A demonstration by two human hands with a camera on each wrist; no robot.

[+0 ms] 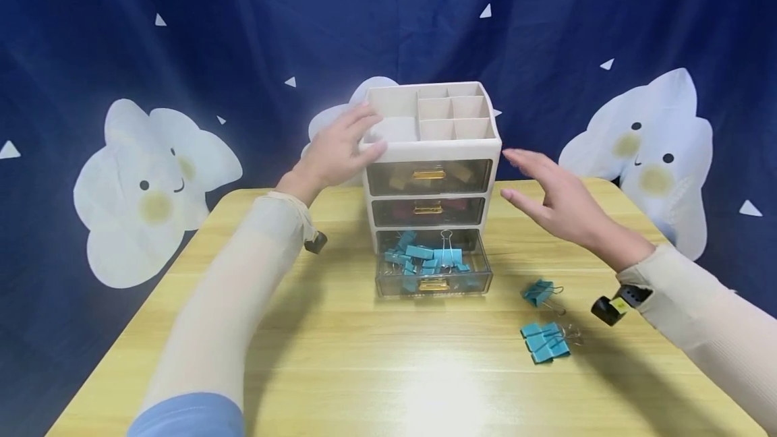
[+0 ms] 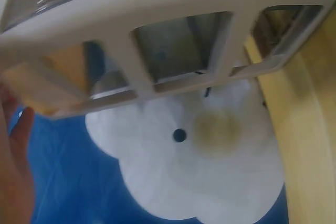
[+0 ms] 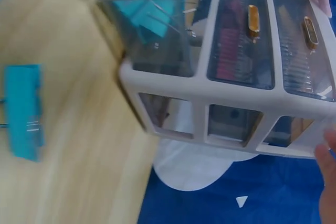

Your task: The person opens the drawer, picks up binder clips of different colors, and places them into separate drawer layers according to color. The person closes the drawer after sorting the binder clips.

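Note:
A white desktop drawer organizer (image 1: 432,151) stands on the table, its bottom drawer (image 1: 434,285) pulled out with several teal binder clips (image 1: 419,253) inside. At the organizer's upper left edge is my left hand (image 1: 338,147), its fingers extended over the rim; exact contact is unclear. My right hand (image 1: 561,204) hovers just off the organizer's right side, fingers straight and holding nothing. In the right wrist view, the fingertips (image 3: 326,156) are close to the side wall. The upper drawer (image 1: 429,176) and middle drawer (image 1: 427,210) are closed, with dim contents behind smoky fronts.
More teal binder clips, one (image 1: 539,293) behind a small group (image 1: 545,342), lie on the wooden table (image 1: 364,363) right of the open drawer. The organizer's top has divided compartments (image 1: 454,109). A blue curtain (image 1: 273,19) with cloud prints hangs behind the table.

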